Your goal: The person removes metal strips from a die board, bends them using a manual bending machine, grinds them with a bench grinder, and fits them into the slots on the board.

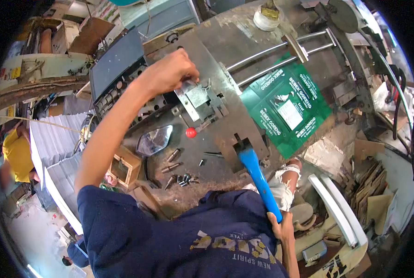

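Note:
My left hand (pixel 181 69) is closed above the metal die block (pixel 195 96) of a steel bench press, fingers curled downward. What it pinches, if anything, is hidden behind the fingers. A red ball knob (pixel 190 132) sticks out just below the block. My right hand (pixel 283 226) wraps the lower end of a long blue lever (pixel 261 183), whose upper end meets the steel plate (pixel 244 123) of the press. Right of that plate lies a flat green printed carton sheet (pixel 288 111), partly under two metal rails (pixel 262 56).
Loose metal punches (pixel 172 167) and a clear plastic piece (pixel 155 140) lie on the bench near a small wooden box (pixel 123 167). White paper stacks (pixel 59 139) stand at left, cardboard scraps (pixel 373 194) at right. A person in yellow (pixel 17 153) is at far left.

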The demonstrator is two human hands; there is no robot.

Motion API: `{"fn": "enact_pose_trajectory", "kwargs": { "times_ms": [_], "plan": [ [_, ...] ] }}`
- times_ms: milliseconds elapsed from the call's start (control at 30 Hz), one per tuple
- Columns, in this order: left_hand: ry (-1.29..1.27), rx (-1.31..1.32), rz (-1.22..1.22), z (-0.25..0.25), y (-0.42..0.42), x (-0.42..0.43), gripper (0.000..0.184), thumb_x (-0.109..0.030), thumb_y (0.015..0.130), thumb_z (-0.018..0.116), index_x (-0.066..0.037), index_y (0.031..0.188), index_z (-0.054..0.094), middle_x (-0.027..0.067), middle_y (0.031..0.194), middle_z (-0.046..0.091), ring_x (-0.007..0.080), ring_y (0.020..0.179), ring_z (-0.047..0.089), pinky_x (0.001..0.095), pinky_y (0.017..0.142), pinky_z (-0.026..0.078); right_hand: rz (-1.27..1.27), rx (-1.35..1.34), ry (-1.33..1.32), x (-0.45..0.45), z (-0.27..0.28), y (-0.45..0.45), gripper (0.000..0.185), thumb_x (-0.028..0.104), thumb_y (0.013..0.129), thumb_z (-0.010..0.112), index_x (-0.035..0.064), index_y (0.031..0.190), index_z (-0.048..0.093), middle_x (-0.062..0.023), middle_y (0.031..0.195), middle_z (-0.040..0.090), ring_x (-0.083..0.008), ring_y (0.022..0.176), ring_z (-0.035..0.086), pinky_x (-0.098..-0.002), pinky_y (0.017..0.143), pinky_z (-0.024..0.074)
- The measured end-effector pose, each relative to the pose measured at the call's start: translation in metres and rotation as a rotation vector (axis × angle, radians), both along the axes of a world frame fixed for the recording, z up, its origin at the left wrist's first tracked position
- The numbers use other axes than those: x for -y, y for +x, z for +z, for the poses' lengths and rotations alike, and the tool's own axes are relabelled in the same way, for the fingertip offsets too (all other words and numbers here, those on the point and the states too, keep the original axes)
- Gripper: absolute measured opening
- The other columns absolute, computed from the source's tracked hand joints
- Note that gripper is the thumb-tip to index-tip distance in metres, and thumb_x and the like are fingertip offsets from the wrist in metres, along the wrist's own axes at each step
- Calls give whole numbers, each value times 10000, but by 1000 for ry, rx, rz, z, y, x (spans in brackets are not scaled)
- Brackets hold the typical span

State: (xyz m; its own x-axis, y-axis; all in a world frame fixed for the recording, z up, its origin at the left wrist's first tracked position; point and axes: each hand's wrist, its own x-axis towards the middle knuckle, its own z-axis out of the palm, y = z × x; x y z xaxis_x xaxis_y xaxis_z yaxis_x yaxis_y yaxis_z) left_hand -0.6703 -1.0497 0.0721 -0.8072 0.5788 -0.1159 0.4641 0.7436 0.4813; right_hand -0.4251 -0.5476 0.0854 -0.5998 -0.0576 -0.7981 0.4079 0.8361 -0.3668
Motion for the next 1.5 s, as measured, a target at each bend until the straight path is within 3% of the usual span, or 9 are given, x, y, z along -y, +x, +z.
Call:
{"fn": "enact_pose_trajectory", "kwargs": {
  "times_ms": [200,267,467,533,600,900,1067,1167,1500],
  "plan": [
    [-140,-36,-146,2,-27,-4,332,-7,592,735,-74,917,733,26,866,693,268,919,588,361,942,426,-78,-171,-53,0,-13,6,631,477,839,700,-25,1215,634,-289,1107,630,-429,1100,570,-460,952,442],
    [-318,116,-166,8,-27,-13,303,-31,607,733,-73,908,732,27,875,698,267,934,593,366,945,425,-27,-22,-63,0,-7,-2,592,454,837,702,-32,1172,657,-293,1081,638,-426,1047,597,-462,932,455],
    [-276,-27,-285,3,-35,-13,232,-37,665,659,-71,885,725,39,878,697,271,948,596,373,929,439,-58,-219,-51,0,-16,11,514,384,849,710,-42,1132,669,-279,1001,664,-403,940,637,-449,885,480],
    [-307,-69,-309,0,-34,-11,215,-16,663,634,-67,855,717,46,886,699,274,937,600,370,931,437,-31,-105,-125,7,-1,-6,492,365,851,715,-44,1122,671,-261,969,674,-390,897,644,-443,870,486],
    [-268,-68,-285,-6,-35,-10,215,-3,677,606,-63,850,719,52,884,691,279,930,599,370,940,437,-26,78,-74,5,-1,-9,493,358,849,718,-37,1139,665,-250,981,676,-380,901,643,-439,870,485],
    [-205,-145,-334,-1,-37,-22,172,13,710,568,-49,788,708,74,834,647,279,945,598,380,961,437,-42,-82,-150,-1,-15,4,539,379,841,701,-37,1180,646,-263,992,676,-384,930,650,-440,886,486],
    [-278,-186,-505,-5,-47,-23,112,-85,747,577,-47,742,683,79,814,632,279,932,603,378,962,435,-12,-276,-153,11,-8,-2,538,415,836,686,-38,1126,678,-291,995,668,-404,959,640,-464,890,480],
    [-179,-213,-482,-6,-46,-24,119,-123,759,579,-57,691,650,73,798,625,267,924,607,381,973,429,-10,74,-21,12,8,-14,519,421,831,686,-36,1075,699,-298,971,662,-411,944,631,-479,877,475],
    [-364,-329,-703,7,-55,-34,114,-155,744,614,-76,664,637,52,805,634,230,908,615,367,995,421,20,-9,-3,0,-6,2,544,456,835,692,-34,1070,698,-286,951,656,-414,924,614,-482,874,470]
  ]
}}
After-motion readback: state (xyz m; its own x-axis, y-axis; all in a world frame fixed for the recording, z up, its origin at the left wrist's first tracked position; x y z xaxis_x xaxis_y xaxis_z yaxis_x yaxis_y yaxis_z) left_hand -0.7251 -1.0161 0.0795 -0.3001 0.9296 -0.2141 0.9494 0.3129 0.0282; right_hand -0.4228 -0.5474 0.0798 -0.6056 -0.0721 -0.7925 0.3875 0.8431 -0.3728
